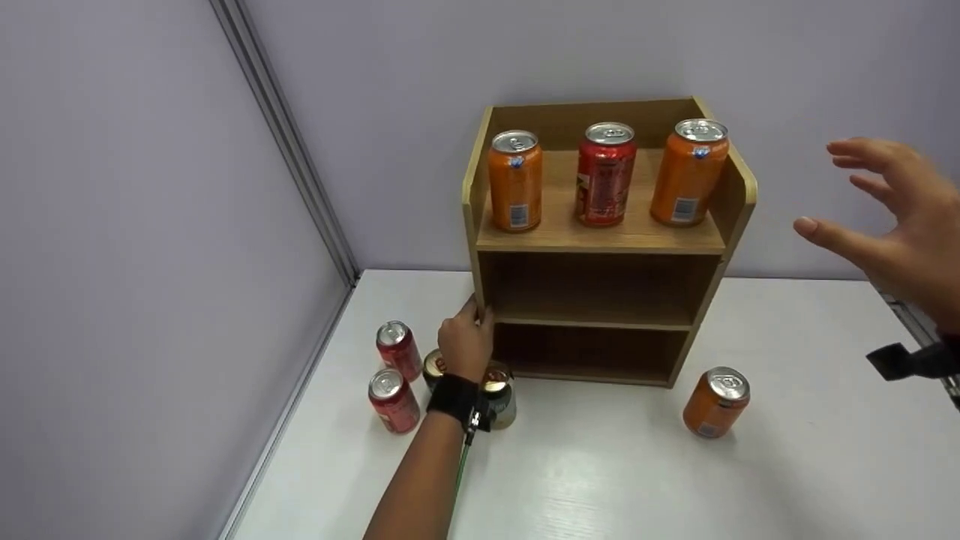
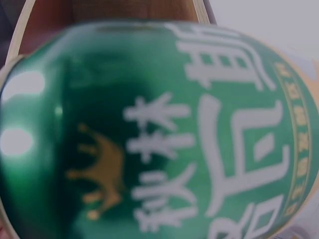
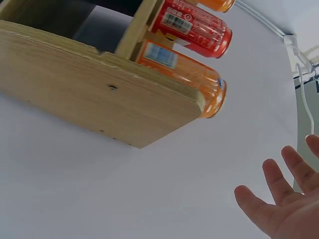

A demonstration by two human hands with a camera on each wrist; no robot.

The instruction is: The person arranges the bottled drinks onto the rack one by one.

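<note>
My left hand (image 1: pixel 466 346) grips the left side panel of a small wooden shelf (image 1: pixel 600 247) low down, its thumb near the front edge; some fingers are hidden. On the top tier stand an orange can (image 1: pixel 515 184), a red can (image 1: pixel 606 180) and another orange can (image 1: pixel 688 180). A green can (image 2: pixel 149 124) fills the left wrist view; in the head view a green and gold can (image 1: pixel 504 405) stands beside that wrist. My right hand (image 1: pixel 900 217) is raised in the air to the right of the shelf, fingers spread and apart from everything.
Left of my left arm, two red cans (image 1: pixel 397 349) and a gold-topped can (image 1: pixel 433 366), partly hidden, stand on the white table (image 1: pixel 585 480). A single orange can (image 1: pixel 716 401) stands at the shelf's front right. Walls rise behind and at left.
</note>
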